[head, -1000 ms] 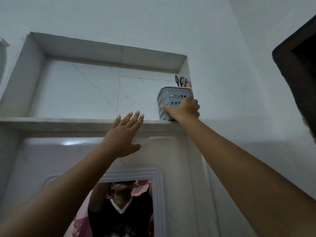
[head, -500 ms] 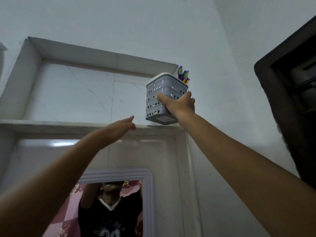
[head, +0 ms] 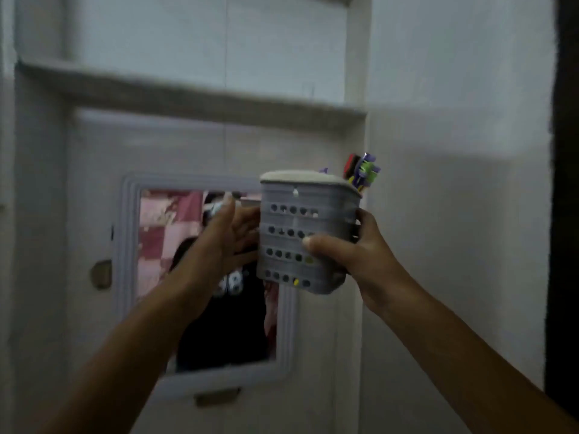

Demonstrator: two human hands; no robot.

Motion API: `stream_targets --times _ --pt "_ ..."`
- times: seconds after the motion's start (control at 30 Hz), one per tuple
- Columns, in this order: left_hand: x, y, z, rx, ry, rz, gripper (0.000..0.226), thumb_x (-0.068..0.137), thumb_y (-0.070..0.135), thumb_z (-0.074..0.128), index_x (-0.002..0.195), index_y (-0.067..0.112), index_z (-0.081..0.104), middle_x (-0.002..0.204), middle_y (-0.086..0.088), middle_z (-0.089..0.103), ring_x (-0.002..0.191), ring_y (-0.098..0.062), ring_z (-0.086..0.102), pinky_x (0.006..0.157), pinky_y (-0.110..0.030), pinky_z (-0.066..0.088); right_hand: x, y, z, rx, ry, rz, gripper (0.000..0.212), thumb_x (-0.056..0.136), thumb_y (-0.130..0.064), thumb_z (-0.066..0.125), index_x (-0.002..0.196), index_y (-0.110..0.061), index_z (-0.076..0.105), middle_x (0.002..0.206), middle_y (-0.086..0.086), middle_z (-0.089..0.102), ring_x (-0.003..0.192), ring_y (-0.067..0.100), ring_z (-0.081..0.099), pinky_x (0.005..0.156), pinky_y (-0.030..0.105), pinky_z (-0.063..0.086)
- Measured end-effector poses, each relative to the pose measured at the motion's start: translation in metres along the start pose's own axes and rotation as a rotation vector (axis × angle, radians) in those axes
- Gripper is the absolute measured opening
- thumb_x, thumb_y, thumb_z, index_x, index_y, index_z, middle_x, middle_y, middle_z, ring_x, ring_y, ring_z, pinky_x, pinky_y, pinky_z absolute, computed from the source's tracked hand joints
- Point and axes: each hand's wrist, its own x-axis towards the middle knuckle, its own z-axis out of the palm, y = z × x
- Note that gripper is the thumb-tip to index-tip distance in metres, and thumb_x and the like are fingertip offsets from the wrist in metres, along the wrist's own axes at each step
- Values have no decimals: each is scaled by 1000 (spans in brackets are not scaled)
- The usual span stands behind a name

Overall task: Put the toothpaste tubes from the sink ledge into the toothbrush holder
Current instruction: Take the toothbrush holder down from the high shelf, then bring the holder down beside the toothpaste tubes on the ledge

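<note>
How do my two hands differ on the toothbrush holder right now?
The right hand grips the toothbrush holder, thumb across its front; the left hand lies open against its left side. The right hand sits lower, near the base; the left reaches mid-height. Both touch the holder.
</note>
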Motion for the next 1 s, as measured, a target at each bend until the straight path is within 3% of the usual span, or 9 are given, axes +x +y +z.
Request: stream_targets --times 0.17,0.27,0.37,0.47,0.57,0.7,0.8,0.87,1.0 --pt "-63 -127 -16 99 81 -336 58 89 65 22 114 31 62 125 7 64 126 -17 56 112 -45 36 -64 128 -2 -128 -77 246 107 47 -11 85 140 -15 33 115 -14 55 99 2 61 71 18 54" --pt "-107 -187 -36 199 37 -481 61 83 72 24 120 41 60 127 20 61 131 -9 51 104 -39 38 -104 199 -1 -131 -72 372 105 47 -9 85 137 -15 32 116 -12 56 98 -1 60 72 20 55" --pt "-151 -227 -57 333 32 -509 62 96 62 23 139 28 52 143 11 52 131 -7 47 108 -36 35 -144 276 2 -190 39 433 102 43 -9 89 127 -14 31 124 1 58 99 5 64 79 17 59" --pt "-198 -262 -82 372 173 -595 56 97 56 29 135 23 55 139 3 57 127 -12 52 102 -34 41 -182 337 12 -275 191 493 108 38 -12 97 125 -9 33 138 18 58 114 26 66 90 21 57" --pt "-246 -293 -101 397 298 -716 49 98 51 39 133 22 58 134 0 61 125 -17 55 103 -37 43 -207 382 20 -317 281 583 117 47 5 104 143 4 37 149 22 50 124 17 54 100 16 41" --pt "-287 -317 -120 452 358 -820 39 98 39 49 131 21 60 130 4 61 122 -15 55 97 -30 40 -219 430 29 -368 309 602 126 45 6 106 150 11 36 151 27 45 140 30 54 109 19 38" --pt "-298 -332 -130 523 339 -840 29 99 31 51 123 21 64 121 3 65 116 -16 59 91 -26 43 -221 451 35 -378 332 577 125 46 10 105 150 15 36 149 31 46 131 23 55 102 7 34" --pt "-301 -345 -135 577 313 -848 21 98 28 53 116 27 64 116 5 65 112 -13 60 87 -24 44 -225 465 35 -386 299 596 126 46 7 106 150 14 36 148 30 46 126 21 59 103 12 42" --pt "-299 -381 -138 734 309 -848 18 94 19 59 109 28 65 108 6 66 104 -13 61 82 -21 45 -236 488 29 -440 244 647 129 43 -14 107 150 3 37 148 24 49 133 35 62 115 45 55"
